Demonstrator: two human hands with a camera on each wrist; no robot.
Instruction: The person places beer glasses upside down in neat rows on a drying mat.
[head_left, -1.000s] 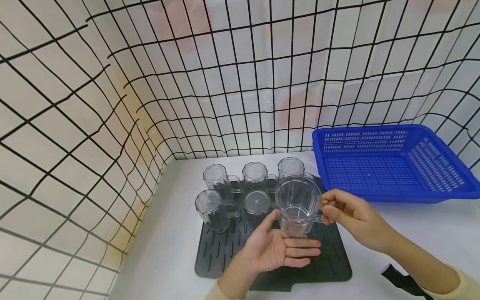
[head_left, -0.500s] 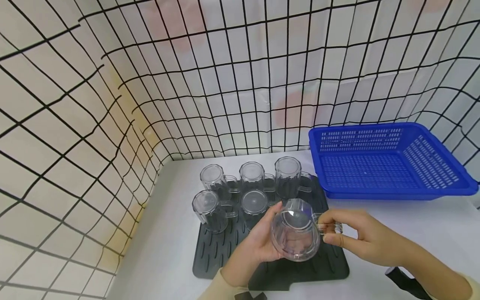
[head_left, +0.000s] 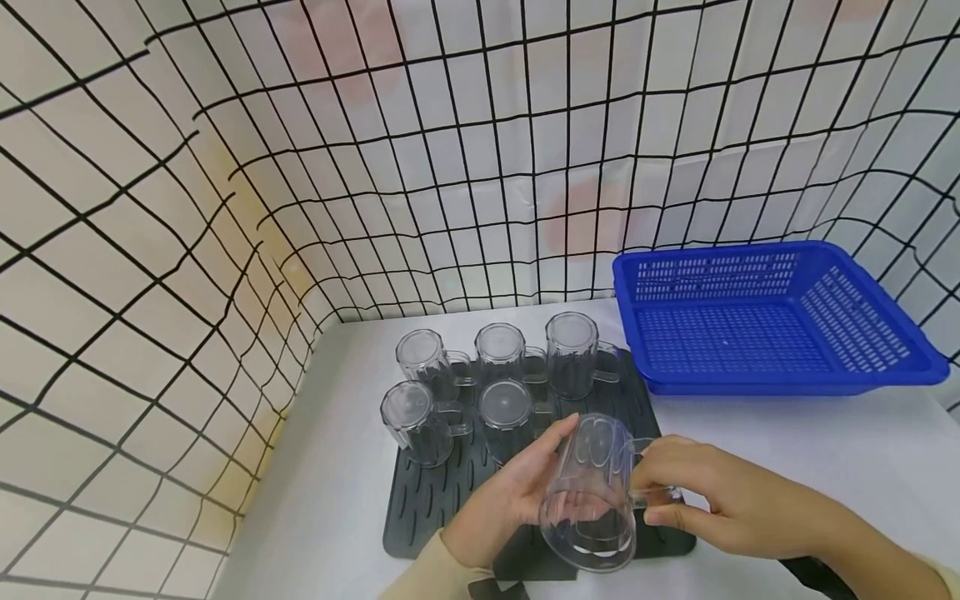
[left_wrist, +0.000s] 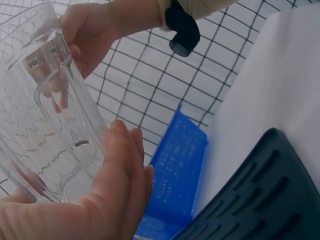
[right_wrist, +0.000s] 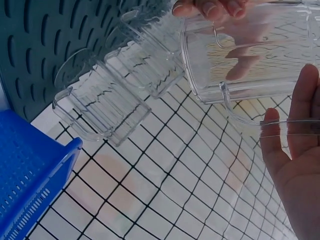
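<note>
A clear glass mug [head_left: 592, 475] is held between both hands above the front of a dark ribbed drying mat [head_left: 420, 508]. It is tilted, its wide mouth pointing down towards me and its base up and away. My right hand [head_left: 727, 496] grips the handle, with fingers round the loop in the right wrist view. From the other side my left hand [head_left: 510, 496] holds the mug's body, with its fingers [left_wrist: 117, 165] along the glass in the left wrist view. Several more clear mugs [head_left: 572, 358] stand upside down in two rows on the mat, handles to the right.
A blue plastic basket [head_left: 637, 367] sits behind and to the right of the mat on the white table [head_left: 322, 467]. Black wire mesh [head_left: 480, 175] rises along the back and left side, with pale sheeting behind it.
The mug has turned from mouth up to mouth tilted down towards me, moving lower and nearer. My left hand has gone from flat and open beneath it to holding its body.
</note>
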